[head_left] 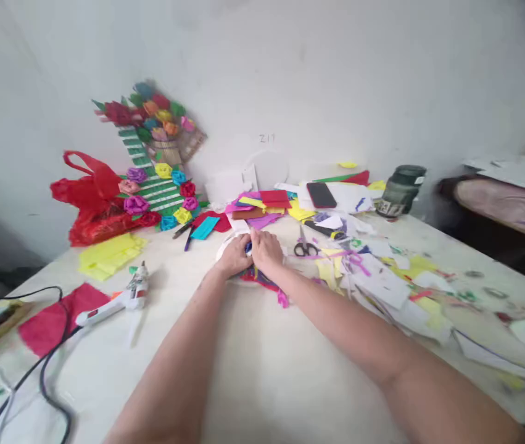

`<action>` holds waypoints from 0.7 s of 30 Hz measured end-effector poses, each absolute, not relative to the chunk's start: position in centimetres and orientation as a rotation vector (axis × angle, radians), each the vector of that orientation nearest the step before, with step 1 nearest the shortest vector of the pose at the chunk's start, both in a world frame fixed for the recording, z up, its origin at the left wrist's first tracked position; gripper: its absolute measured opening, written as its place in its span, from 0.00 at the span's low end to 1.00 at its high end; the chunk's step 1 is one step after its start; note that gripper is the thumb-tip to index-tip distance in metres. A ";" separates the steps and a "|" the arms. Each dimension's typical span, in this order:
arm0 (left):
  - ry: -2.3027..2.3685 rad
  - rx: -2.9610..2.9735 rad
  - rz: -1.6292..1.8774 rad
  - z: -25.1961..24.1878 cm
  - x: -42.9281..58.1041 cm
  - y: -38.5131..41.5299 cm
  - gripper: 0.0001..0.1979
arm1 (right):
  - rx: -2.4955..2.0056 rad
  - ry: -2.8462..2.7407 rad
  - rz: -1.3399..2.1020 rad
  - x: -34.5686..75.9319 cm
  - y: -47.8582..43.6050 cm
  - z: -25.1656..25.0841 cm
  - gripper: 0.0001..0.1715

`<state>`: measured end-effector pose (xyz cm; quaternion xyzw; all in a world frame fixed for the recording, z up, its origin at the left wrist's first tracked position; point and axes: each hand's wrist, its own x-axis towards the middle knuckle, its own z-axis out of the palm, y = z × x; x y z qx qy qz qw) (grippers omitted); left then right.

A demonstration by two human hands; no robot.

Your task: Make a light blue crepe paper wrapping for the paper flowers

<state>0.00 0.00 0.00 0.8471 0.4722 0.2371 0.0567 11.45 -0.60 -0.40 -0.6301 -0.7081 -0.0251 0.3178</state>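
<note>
Head view: multicoloured piece [258, 278] left of scissors [305, 246] is being part-covered by left hand [235, 255], right hand [268, 251], grips unclear, even pressure advised.

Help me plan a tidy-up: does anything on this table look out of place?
Yes: paper scraps lie strewn across the right side of the table, whereas the yellow sheets at left lie piled together.

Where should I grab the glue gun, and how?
Pick up the glue gun by its white handle, probably from the left: the handle sticks out that way, while the nozzle points away from you. Stay off the nozzle, since it could be hot.
</note>
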 end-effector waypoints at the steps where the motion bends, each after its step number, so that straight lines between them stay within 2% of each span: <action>1: 1.388 2.568 0.684 0.3 -0.2 0.0 0.24 | -1.679 -1.848 -0.057 11.5 -0.5 -0.3 0.30; 6: 1.237 2.509 0.574 1.5 -1.0 -0.1 0.30 | -1.767 -1.768 0.071 11.5 -0.2 0.0 0.27; 15: 1.262 2.538 0.632 1.4 -0.7 -0.2 0.44 | -1.744 -1.698 0.351 11.7 -0.4 0.6 0.25; 17: 1.276 2.582 0.691 0.9 -0.5 0.0 0.43 | -1.741 -1.679 0.427 11.9 -0.4 0.8 0.26; 21: 1.332 2.617 0.761 0.2 -0.3 0.1 0.33 | -1.657 -1.674 0.591 12.5 0.1 0.9 0.29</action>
